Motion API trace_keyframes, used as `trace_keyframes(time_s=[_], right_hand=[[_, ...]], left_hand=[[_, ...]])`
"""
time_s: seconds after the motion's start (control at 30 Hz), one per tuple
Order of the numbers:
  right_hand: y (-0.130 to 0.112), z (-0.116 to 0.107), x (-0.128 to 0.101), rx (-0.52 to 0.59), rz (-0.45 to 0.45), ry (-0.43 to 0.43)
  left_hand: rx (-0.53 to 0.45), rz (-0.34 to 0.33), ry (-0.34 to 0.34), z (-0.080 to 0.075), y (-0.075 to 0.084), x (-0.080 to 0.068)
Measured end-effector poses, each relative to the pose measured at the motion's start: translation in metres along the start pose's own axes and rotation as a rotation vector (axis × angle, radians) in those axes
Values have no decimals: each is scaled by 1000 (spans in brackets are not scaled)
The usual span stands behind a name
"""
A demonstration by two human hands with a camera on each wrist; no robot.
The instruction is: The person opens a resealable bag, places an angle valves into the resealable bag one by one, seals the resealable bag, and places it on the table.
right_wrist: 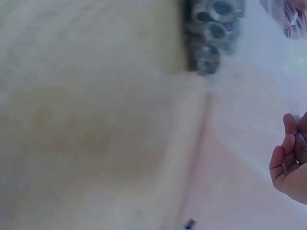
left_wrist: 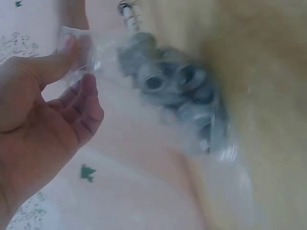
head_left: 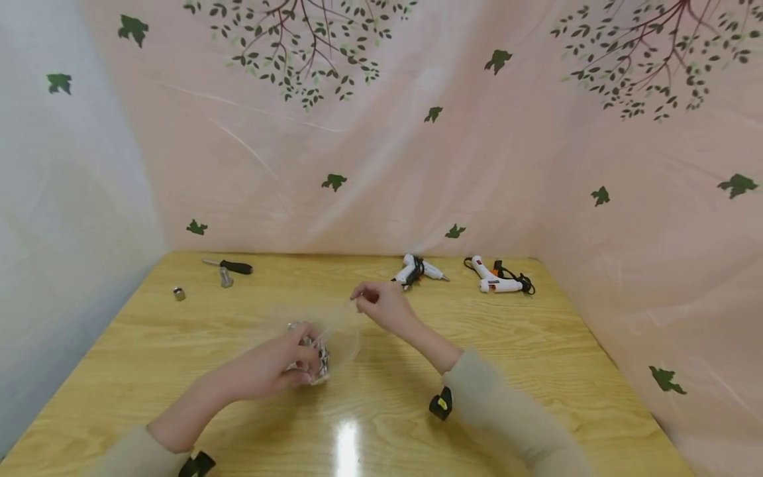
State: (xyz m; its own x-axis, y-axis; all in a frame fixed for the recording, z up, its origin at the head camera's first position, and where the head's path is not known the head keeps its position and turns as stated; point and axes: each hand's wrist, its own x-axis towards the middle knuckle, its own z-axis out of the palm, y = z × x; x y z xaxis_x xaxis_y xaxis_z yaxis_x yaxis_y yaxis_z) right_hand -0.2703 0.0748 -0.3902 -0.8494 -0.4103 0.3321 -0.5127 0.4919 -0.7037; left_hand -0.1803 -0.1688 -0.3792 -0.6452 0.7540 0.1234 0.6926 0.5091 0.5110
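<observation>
A clear plastic bag (head_left: 334, 334) with several grey metal sockets (head_left: 317, 361) in it is held over the wooden table (head_left: 381, 424) between both hands. My left hand (head_left: 298, 361) grips the lower part of the bag around the sockets. In the left wrist view the thumb and fingers (left_wrist: 76, 62) pinch the film beside the sockets (left_wrist: 168, 84). My right hand (head_left: 363, 296) pinches the bag's upper edge, fingers curled. In the right wrist view the curled fingers (right_wrist: 290, 148) show at the right edge, and the sockets (right_wrist: 213, 28) are at the top.
A black-handled screwdriver (head_left: 235, 267), a socket (head_left: 225, 277) and a small metal cylinder (head_left: 179, 293) lie at the back left. Two white glue guns (head_left: 417, 270) (head_left: 497, 279) lie at the back right. Pink leaf-printed sheeting walls the table on three sides.
</observation>
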Motion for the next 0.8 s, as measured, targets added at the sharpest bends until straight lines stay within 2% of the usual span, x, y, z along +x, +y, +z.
trace_keyframes(time_s=[0.1, 0.2, 0.33, 0.47, 0.53, 0.63, 0.73, 0.8], right_hand=[[-10, -25, 2, -20, -11, 55], [-20, -54, 3, 10, 13, 91], [-34, -90, 6, 20, 28, 116], [-51, -117, 6, -40, 57, 126], [-59, -127, 4, -40, 103, 120], [-66, -137, -2, -27, 167, 105], [-64, -141, -10, -7, 224, 83], [-59, -142, -15, 21, 257, 77]], left_hand=[[-34, 44, 39, -22, 7, 6], [-30, 100, 120, -48, 12, 14], [-3, 153, 222, -82, 11, 29], [25, 114, 228, -108, 2, 48], [41, 82, 208, -115, -3, 57], [88, 48, 183, -117, -9, 68], [93, 52, 173, -112, -14, 79], [71, 71, 194, -108, -16, 85]])
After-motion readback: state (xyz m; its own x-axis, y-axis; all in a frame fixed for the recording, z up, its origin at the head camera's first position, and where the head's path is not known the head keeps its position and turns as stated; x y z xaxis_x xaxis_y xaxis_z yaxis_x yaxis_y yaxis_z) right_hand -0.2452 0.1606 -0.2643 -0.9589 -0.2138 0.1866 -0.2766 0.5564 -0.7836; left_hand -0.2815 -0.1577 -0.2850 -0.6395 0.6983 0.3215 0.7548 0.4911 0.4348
